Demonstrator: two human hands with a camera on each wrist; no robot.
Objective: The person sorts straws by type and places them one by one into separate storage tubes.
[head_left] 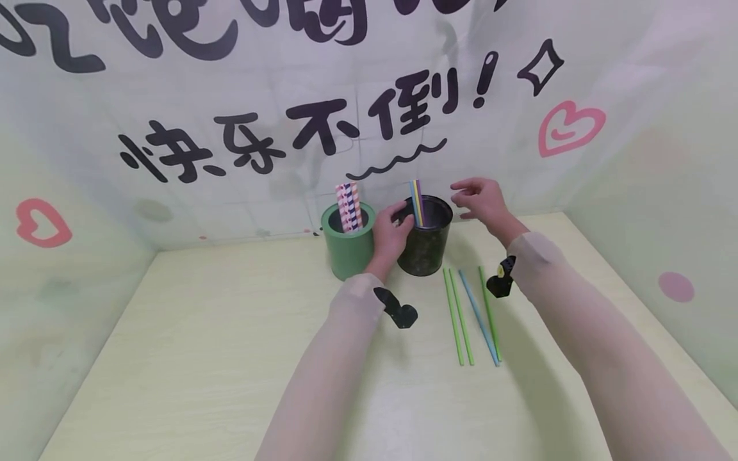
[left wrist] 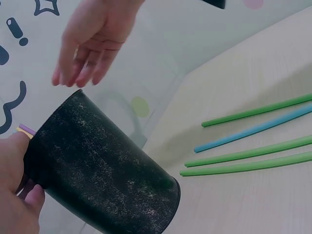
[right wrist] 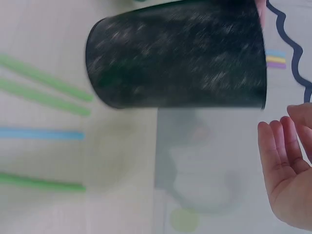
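A black speckled cup (head_left: 425, 237) stands on the pale table (head_left: 230, 358) with a few coloured straws (head_left: 416, 202) inside it. My left hand (head_left: 393, 234) grips the cup's left rim, thumb over the edge. In the left wrist view the black cup (left wrist: 97, 170) fills the lower left beside my left hand (left wrist: 17, 195). My right hand (head_left: 478, 200) hovers open just right of the rim and holds nothing; the same right hand (right wrist: 287, 165) shows with relaxed fingers beside the black cup (right wrist: 180, 58). Several loose straws (head_left: 469, 314), green and one blue, lie in front of the cup.
A green cup (head_left: 348, 240) with striped paper straws (head_left: 348, 206) stands just left of the black one. Printed backdrop walls (head_left: 173, 128) close in the table at the back and both sides. Bare tabletop stretches to the front left.
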